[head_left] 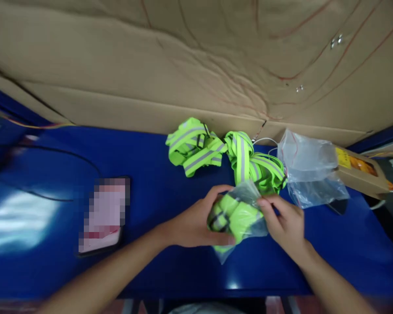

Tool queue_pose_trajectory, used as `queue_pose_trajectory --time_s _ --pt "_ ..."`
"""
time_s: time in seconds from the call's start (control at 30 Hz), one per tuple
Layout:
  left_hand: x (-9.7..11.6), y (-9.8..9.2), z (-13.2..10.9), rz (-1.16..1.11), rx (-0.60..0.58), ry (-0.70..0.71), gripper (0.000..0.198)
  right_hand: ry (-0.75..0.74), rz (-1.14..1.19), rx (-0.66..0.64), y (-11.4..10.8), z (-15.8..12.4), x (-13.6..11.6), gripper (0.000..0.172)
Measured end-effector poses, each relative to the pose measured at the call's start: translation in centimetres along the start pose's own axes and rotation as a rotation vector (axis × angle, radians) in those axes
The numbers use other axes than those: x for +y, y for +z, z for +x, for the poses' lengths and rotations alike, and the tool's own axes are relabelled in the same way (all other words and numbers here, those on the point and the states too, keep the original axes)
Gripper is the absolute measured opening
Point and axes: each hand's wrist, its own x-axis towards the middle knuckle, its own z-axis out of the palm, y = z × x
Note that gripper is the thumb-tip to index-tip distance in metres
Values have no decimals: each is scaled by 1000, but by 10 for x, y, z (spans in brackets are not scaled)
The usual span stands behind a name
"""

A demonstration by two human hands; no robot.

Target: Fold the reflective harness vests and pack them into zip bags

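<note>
A clear plastic bag (245, 218) with a folded neon-yellow reflective strap bundle (231, 205) inside is between my hands, above the blue table. My left hand (196, 220) wraps around the filled part of the bag, thumb below and fingers above. At the bag's right edge, the thumb and fingers of my right hand (283, 222) pinch the plastic. Just beyond lie two more heaps of neon straps with grey stripes, a left heap (196, 146) with black buckles and a right heap (252, 161) partly covered by the bag.
Clear plastic bags (309, 157) lie at the back right, beside a cardboard box (363, 172) with a yellow label. A phone (106, 213) rests on the blue table (157, 266) at left, near a black cable (55, 150). Brown cardboard (118, 74) with red wires stands behind.
</note>
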Motion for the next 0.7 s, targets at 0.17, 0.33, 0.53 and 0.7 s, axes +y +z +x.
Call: queue_pose_trajectory --time_s 0.17,0.33,0.53,0.7 --pt "10 -12 -8 743 314 247 65 85 49 129 1 0 11 17" --pt "29 -62 -27 1092 842 197 23 55 144 102 8 -2 7 16" --pt "34 -135 -37 1172 1155 -127 26 -171 193 -150 22 -15 -9 19" --pt "32 -155 -30 1163 1036 -280 31 -270 138 -282 39 -25 -18 25"
